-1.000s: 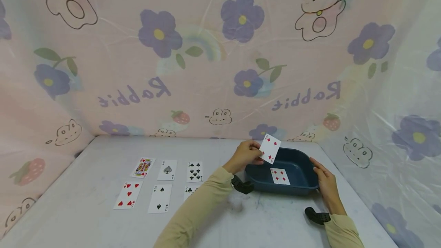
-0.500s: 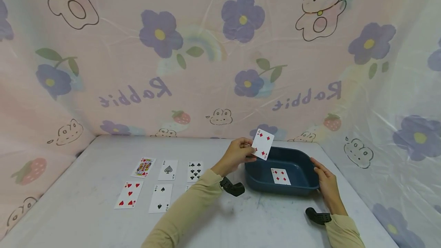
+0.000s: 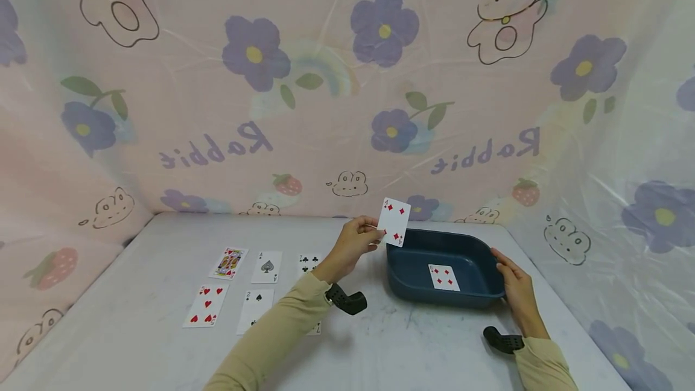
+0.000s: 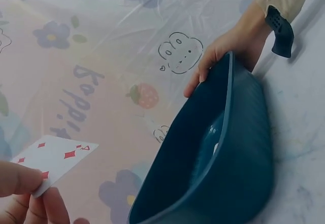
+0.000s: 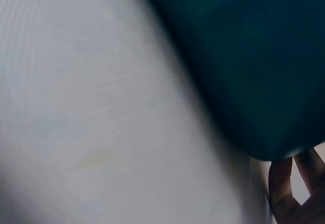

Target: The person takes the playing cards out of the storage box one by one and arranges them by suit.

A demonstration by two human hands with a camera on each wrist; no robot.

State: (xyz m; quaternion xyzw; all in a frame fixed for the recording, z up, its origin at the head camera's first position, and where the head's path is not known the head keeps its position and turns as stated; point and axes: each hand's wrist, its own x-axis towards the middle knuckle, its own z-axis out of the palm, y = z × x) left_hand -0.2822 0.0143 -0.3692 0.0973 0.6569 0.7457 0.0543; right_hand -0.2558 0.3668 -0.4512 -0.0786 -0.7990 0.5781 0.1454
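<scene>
My left hand (image 3: pixel 352 246) pinches the four of diamonds (image 3: pixel 394 222) between thumb and fingers, holding it upright just above the left rim of a dark blue plastic basin (image 3: pixel 445 300). In the left wrist view the same four of diamonds (image 4: pixel 61 158) tilts between thumb and fingertips, apart from the basin (image 4: pixel 249 148). Another diamonds card (image 3: pixel 444 278) lies face up on the basin floor. My right hand (image 3: pixel 518 291) grips the basin's right end, thumb and fingers at the rim. In the right wrist view its fingers (image 5: pixel 280 181) touch the basin's edge.
Two rows of face-up cards lie left on the white table (image 3: pixel 136 318): king of hearts (image 3: pixel 229 263), ace of spades (image 3: pixel 267 267), seven of clubs (image 3: pixel 306 261), five of hearts (image 3: pixel 206 306), two of spades (image 3: pixel 254 303). My left arm mostly hides another. A patterned curtain (image 3: pixel 304 137) stands behind.
My left hand has moved left with the four of diamonds, from over the basin to its left rim, turning the card more upright. My right hand stays at the basin's end.
</scene>
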